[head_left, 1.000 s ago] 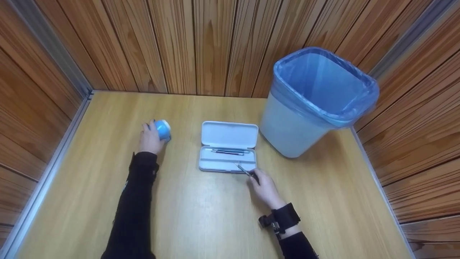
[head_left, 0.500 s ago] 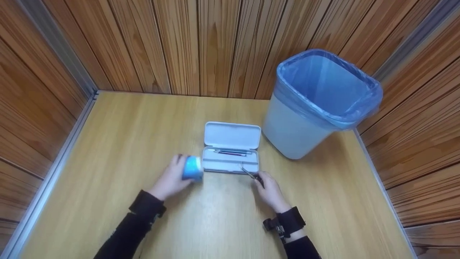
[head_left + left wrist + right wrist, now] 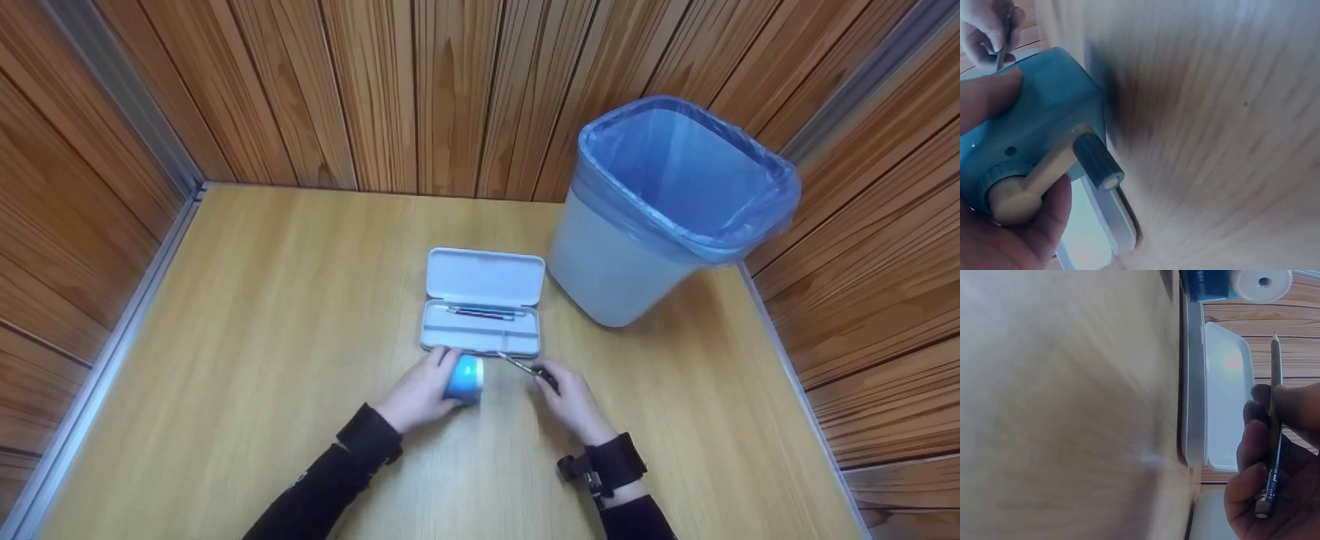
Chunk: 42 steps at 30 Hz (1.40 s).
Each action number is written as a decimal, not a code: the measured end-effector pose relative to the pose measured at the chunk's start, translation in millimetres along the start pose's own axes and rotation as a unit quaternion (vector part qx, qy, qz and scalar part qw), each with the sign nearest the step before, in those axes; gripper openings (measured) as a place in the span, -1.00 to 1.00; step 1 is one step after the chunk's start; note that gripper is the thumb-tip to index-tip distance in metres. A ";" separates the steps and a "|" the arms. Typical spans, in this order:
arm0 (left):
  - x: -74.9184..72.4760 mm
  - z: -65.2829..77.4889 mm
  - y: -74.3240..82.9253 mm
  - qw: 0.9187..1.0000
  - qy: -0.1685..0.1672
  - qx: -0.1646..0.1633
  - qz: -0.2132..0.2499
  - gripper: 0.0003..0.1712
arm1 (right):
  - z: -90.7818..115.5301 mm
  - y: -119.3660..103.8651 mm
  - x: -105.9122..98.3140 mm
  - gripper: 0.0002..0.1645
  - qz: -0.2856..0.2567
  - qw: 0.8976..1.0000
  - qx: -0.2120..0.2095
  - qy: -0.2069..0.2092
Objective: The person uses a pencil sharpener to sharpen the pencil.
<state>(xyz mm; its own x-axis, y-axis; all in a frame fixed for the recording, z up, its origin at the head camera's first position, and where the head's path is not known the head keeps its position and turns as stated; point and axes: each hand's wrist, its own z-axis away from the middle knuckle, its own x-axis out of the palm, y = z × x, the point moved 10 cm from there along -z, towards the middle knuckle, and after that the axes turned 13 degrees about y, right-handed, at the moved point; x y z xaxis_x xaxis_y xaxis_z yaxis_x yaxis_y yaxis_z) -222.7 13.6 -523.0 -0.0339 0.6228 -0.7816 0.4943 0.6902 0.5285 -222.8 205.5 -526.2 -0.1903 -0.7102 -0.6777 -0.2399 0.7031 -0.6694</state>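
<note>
My left hand [image 3: 420,396] grips a blue crank pencil sharpener [image 3: 464,378] just in front of the open pencil case [image 3: 485,276]. The left wrist view shows the sharpener's cream crank [image 3: 1053,167] with a dark ribbed knob, my thumb and a finger around the body. To the right, my right hand [image 3: 576,405] holds a pencil [image 3: 516,363] between thumb and fingers. Its sharpened tip points toward the sharpener, and a gap separates them. In the right wrist view the sharpener's pale round face [image 3: 1280,284] has a dark hole, and the pencil's eraser end [image 3: 1264,509] lies near my palm.
Several pencils [image 3: 480,312] lie in the case's rear compartment. A whitish bin [image 3: 600,262] with a blue liner [image 3: 679,172] stands at the back right. Wood-panelled walls [image 3: 450,97] enclose the table [image 3: 300,277] at the back and sides.
My left hand has carried the sharpener from the left of the table rightward and nearer, to the case's front edge. The right hand, still holding the pencil, has shifted only slightly.
</note>
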 end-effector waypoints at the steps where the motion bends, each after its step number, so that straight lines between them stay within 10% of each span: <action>1: 1.3 -0.2 0.1 1.000 0.000 0.000 -0.007 -0.10 | 0.7 0.2 -0.1 -0.76 0.001 1.000 -0.003 -0.001; 31: 5.4 -2.9 1.6 1.000 0.007 -0.012 -0.023 -0.11 | 5.8 -5.3 7.6 -0.80 0.001 0.999 -0.005 -0.045; 42: 3.9 -6.3 8.4 0.996 0.003 0.021 -0.089 -0.11 | -8.7 -33.5 14.9 -0.78 0.026 0.995 -0.087 -0.048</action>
<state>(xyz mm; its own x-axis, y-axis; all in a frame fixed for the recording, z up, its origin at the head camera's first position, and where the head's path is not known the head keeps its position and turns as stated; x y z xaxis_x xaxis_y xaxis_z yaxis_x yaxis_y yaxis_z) -224.1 24.2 -519.5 -0.1288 0.4940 -0.8598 0.5167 0.7735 0.3670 -225.8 171.1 -511.2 -0.1174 -0.6607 -0.7414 -0.3957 0.7158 -0.5753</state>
